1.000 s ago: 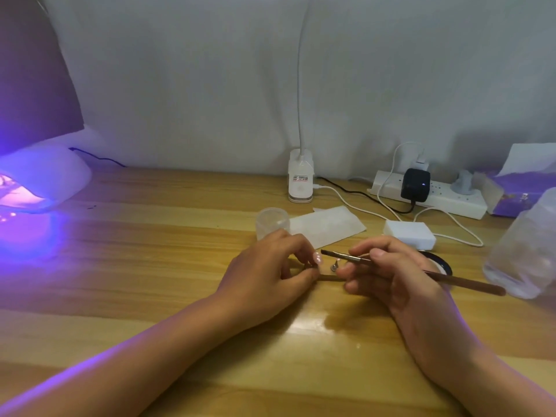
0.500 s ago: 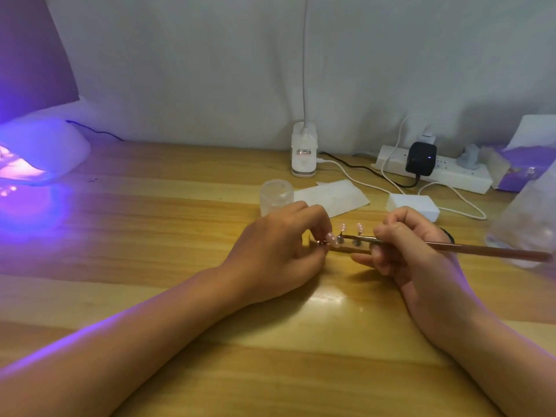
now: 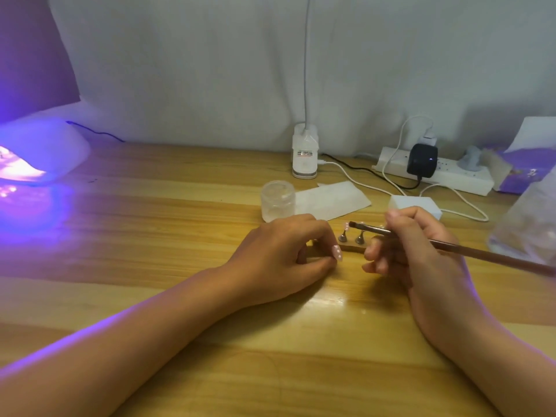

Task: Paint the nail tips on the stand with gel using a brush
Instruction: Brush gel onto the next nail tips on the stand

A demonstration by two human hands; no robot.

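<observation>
A brown wooden nail stand [image 3: 350, 247] lies on the wooden table [image 3: 180, 236], carrying small metal holders [image 3: 359, 238] topped with pale pink nail tips [image 3: 346, 226]. My left hand [image 3: 285, 254] curls its fingers round the stand's left end, hiding that part. To the right, my right hand [image 3: 421, 251] pinches a brown-handled brush [image 3: 481, 253]. The flat brush tip sits at the nail tip on the left visible holder. The stand's right end is hidden behind my right fingers.
A small clear gel jar [image 3: 278, 200] and a white paper sheet [image 3: 334, 200] lie just behind the hands. A lit UV lamp [image 3: 39, 152] glows at far left. A lamp base [image 3: 304, 158], power strip [image 3: 451, 176], white box [image 3: 416, 206] and clear bottle [image 3: 529, 227] stand behind and right.
The brush tip has drawn back to the right, from beside my left fingers to the nail tip on a holder. My left hand stays on the stand's left end.
</observation>
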